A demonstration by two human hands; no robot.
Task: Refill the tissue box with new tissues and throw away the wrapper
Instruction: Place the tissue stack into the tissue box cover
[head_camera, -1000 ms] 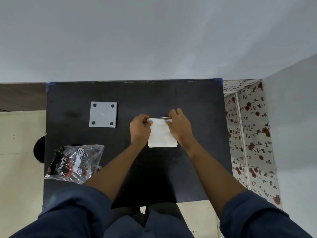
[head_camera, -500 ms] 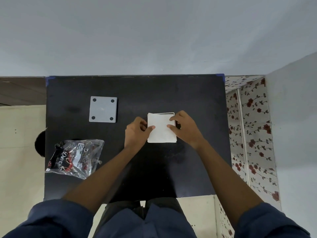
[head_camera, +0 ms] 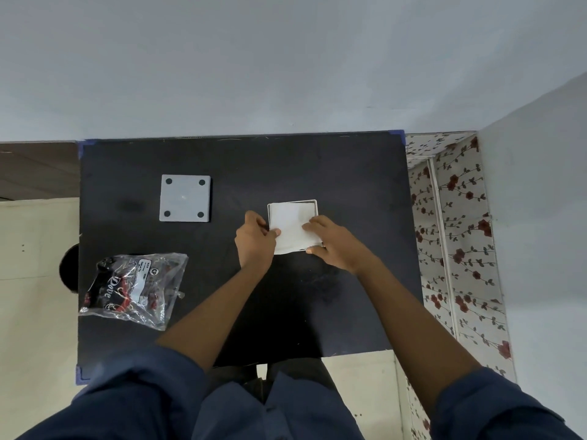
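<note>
A white stack of tissues point(head_camera: 290, 225) lies inside the open square tissue box point(head_camera: 315, 203) on the black table point(head_camera: 286, 306); only the box's thin white rim shows at the far and right sides. My left hand point(head_camera: 255, 241) pinches the stack's left edge. My right hand point(head_camera: 333, 242) lies on the stack's right part, with the thumb at the near right corner. The box's grey square lid point(head_camera: 185, 198) with four dark dots lies flat at the far left. The clear plastic wrapper point(head_camera: 133, 289), with a dark printed label, lies crumpled at the near left.
A pale wall rises behind the table's far edge. A flowered cloth point(head_camera: 457, 249) hangs along the table's right side beside another pale wall. Cream floor shows on the left, with a dark round object point(head_camera: 70, 271) poking out at the table's left edge.
The tissue stack has dropped from being held upright between my hands to lying flat in the box. Both hands have shifted onto its left and right sides.
</note>
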